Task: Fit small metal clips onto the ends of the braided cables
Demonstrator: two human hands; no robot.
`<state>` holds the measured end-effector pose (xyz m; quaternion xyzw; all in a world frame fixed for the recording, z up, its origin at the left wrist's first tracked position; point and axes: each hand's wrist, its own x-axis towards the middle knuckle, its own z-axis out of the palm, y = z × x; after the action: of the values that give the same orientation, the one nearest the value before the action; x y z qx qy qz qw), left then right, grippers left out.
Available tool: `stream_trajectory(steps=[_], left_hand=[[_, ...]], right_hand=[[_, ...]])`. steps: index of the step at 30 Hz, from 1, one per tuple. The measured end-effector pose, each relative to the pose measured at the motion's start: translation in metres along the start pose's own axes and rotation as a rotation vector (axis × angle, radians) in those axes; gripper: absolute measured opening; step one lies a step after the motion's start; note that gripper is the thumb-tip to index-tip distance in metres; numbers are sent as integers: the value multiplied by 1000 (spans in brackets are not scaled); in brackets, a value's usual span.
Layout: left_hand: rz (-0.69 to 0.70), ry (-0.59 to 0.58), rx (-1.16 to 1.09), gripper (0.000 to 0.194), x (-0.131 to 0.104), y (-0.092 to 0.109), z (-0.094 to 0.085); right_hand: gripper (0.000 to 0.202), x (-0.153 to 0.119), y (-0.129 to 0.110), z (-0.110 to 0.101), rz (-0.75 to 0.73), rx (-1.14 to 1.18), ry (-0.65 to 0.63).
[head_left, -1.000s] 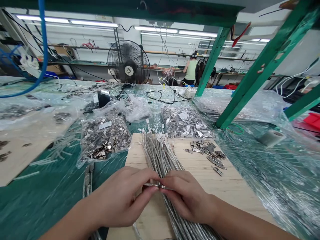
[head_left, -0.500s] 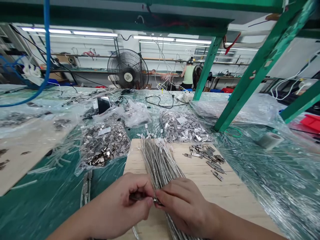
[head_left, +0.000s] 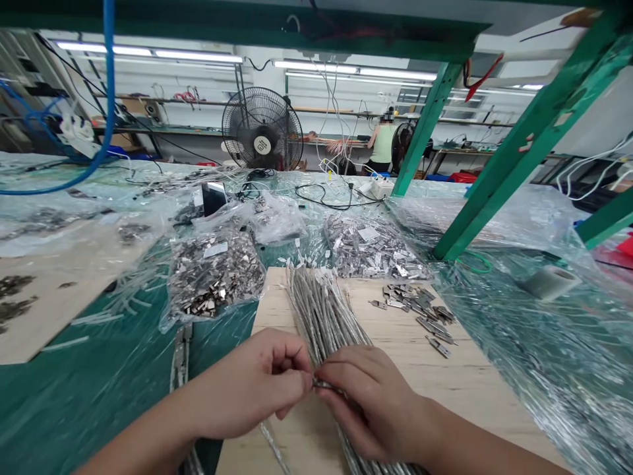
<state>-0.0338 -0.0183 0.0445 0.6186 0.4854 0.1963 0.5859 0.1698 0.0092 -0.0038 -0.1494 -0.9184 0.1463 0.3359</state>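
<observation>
My left hand [head_left: 270, 379] is closed, thumb and forefinger pinched at the tip of a small metal piece [head_left: 324, 384]. My right hand [head_left: 373, 399] grips that piece from the other side, its fingers wrapped round it. Both hands meet over a bundle of grey braided cables [head_left: 324, 310], which lies lengthwise on a wooden board [head_left: 475, 379]. One single cable [head_left: 273, 445] hangs below my left hand. Loose flat metal parts [head_left: 420, 307] are scattered on the board to the right of the bundle.
Plastic bags of metal parts [head_left: 212, 274] [head_left: 373, 247] lie behind the board. Pliers [head_left: 181, 356] rest at its left. A clear roll [head_left: 551, 284] and green posts [head_left: 457, 218] stand right. Farther back are a fan [head_left: 262, 128] and a person in a light top [head_left: 382, 144].
My hands have shifted slightly, and the fingertips of my left hand are now at the end of the metal piece. The whole view has moved a little to the left.
</observation>
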Motion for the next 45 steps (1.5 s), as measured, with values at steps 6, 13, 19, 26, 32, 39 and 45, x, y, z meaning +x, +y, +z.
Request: stream_trajectory(steps=[6, 13, 19, 26, 32, 39, 45], left_hand=[[225, 188, 623, 17, -1, -2, 3], [323, 183, 810, 19, 0, -5, 2], [319, 181, 761, 20, 1, -11, 1], [337, 179, 655, 20, 2, -15, -1], [338, 195, 636, 18, 5, -18, 1], [307, 203, 600, 16, 8, -19, 3], [211, 198, 425, 26, 12, -16, 1]], right_hand=[[11, 0, 3, 4, 217, 145, -40], [14, 3, 5, 2, 292, 288, -54], [16, 4, 6, 2, 334, 355, -49], [18, 1, 3, 1, 402, 430, -43], [18, 2, 5, 2, 391, 438, -33], [21, 2, 7, -1, 381, 505, -73], [18, 2, 8, 4, 564, 672, 23]])
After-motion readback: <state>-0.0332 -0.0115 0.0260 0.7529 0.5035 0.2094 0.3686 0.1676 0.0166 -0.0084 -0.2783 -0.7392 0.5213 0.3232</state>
